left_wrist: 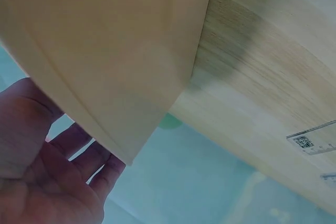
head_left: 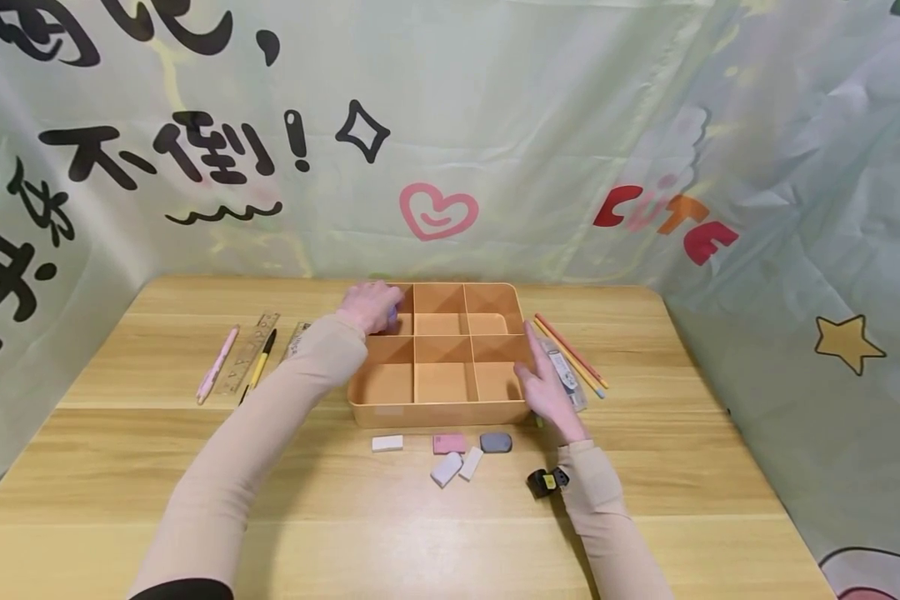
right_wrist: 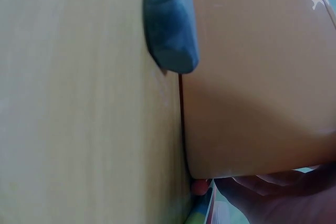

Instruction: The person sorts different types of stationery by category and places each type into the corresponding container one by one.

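Note:
A peach-coloured box with several compartments (head_left: 442, 412) sits on the wooden table. My left hand (head_left: 370, 307) reaches over its far left corner, fingers bent down into the back left compartment. A small purple thing (head_left: 393, 315) shows at those fingertips, held there; its kind is mostly hidden. In the left wrist view, the left hand (left_wrist: 58, 166) is at the box's rim, seen past its outer wall (left_wrist: 115, 51). My right hand (head_left: 546, 387) grips the box's right wall, thumb over the rim and fingers along the outside. In front lie a pink eraser (head_left: 449, 443), a grey-blue eraser (head_left: 496, 442) and several white ones (head_left: 446, 470).
Left of the box lie a pink pen (head_left: 217, 365), a clear ruler (head_left: 249, 353) and a yellow-black pen (head_left: 261, 363). Pencils (head_left: 573, 352) and a clear packet (head_left: 566, 375) lie beside the right hand. A printed cloth (head_left: 540, 142) hangs behind the table.

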`<state>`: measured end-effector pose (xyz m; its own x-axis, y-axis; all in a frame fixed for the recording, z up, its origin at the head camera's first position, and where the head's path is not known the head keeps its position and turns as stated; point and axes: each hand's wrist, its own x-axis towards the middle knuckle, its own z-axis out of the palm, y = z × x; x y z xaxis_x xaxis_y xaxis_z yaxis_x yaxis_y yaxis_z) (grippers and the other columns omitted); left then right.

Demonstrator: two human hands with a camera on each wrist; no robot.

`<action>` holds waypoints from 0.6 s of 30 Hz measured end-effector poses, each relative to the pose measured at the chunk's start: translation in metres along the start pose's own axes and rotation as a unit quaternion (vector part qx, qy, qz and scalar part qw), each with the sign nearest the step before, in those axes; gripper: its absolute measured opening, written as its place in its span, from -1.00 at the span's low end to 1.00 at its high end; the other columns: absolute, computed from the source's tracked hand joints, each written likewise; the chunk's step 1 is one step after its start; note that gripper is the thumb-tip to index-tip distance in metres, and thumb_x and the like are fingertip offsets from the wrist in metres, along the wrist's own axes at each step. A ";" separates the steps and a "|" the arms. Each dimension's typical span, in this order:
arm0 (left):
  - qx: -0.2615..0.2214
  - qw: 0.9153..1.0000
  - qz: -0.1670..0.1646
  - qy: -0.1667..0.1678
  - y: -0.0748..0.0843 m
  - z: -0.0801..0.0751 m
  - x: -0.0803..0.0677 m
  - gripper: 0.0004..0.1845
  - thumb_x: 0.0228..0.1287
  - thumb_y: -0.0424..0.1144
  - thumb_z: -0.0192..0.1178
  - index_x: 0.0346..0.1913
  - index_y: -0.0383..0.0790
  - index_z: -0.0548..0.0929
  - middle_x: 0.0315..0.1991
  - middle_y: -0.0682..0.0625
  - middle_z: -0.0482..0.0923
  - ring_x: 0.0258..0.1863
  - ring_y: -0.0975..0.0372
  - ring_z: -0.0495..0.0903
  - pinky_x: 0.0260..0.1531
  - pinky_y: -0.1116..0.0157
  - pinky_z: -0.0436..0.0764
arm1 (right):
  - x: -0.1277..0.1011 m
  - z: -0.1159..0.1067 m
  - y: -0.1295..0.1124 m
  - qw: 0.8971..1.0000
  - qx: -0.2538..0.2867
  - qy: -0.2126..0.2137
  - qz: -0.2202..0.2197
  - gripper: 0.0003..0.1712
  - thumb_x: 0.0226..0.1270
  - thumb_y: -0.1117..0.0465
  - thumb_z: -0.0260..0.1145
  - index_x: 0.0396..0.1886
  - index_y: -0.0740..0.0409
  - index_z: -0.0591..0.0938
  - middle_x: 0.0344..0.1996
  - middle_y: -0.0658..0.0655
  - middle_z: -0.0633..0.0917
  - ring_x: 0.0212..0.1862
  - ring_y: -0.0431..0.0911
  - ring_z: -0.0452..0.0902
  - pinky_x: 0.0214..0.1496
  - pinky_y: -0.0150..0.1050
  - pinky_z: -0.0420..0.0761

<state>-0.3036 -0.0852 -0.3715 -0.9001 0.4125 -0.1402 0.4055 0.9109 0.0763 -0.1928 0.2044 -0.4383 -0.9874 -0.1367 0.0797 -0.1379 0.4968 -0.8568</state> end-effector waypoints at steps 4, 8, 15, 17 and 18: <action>-0.015 1.000 0.014 0.002 -0.002 -0.003 -0.004 -0.69 0.29 -0.38 0.18 0.08 -0.20 0.67 0.08 -0.17 0.70 0.12 -0.07 0.64 0.09 -0.04 0.64 | 0.000 0.000 0.000 1.000 0.001 -0.002 0.000 -0.17 0.49 0.44 -0.07 0.64 0.21 -0.18 0.65 0.24 -0.16 0.66 0.20 -0.30 0.67 0.16 -0.22; -0.084 0.995 0.043 0.021 -0.007 -0.009 -0.012 -0.56 0.38 -0.27 0.24 0.28 -0.28 0.58 0.22 -0.23 0.63 0.23 -0.09 0.60 0.27 -0.04 0.55 | 0.000 -0.001 0.000 1.000 -0.002 0.000 -0.004 -0.17 0.48 0.45 -0.07 0.64 0.22 -0.17 0.65 0.28 -0.15 0.65 0.22 -0.29 0.67 0.17 -0.21; -0.218 0.971 0.053 0.084 -0.029 -0.016 -0.033 -0.59 0.44 -0.26 0.18 0.24 -0.40 0.58 0.26 -0.30 0.58 0.30 -0.15 0.51 0.39 -0.08 0.43 | 0.001 -0.001 0.000 1.000 -0.002 0.000 -0.007 -0.18 0.48 0.45 -0.08 0.63 0.25 -0.18 0.64 0.33 -0.14 0.65 0.21 -0.30 0.67 0.18 -0.21; -0.238 0.966 0.043 0.093 -0.038 -0.017 -0.040 -0.59 0.45 -0.24 0.17 0.24 -0.41 0.58 0.26 -0.31 0.57 0.29 -0.17 0.51 0.37 -0.11 0.43 | 0.001 -0.001 0.000 1.000 -0.002 -0.001 -0.006 -0.18 0.49 0.45 -0.08 0.63 0.24 -0.18 0.64 0.32 -0.14 0.66 0.21 -0.30 0.67 0.18 -0.21; -0.250 0.963 0.037 0.095 -0.043 -0.017 -0.044 -0.59 0.45 -0.25 0.17 0.24 -0.42 0.57 0.25 -0.32 0.57 0.27 -0.18 0.51 0.36 -0.12 0.44 | 0.001 0.000 -0.001 1.000 -0.002 -0.002 -0.006 -0.18 0.49 0.45 -0.08 0.63 0.24 -0.18 0.64 0.32 -0.14 0.65 0.21 -0.30 0.67 0.17 -0.22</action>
<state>-0.2844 -0.1428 -0.3520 -0.9039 0.4228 0.0640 0.3851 0.7397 0.5518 -0.1938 0.2043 -0.4375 -0.9853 -0.1461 0.0883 -0.1503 0.4978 -0.8541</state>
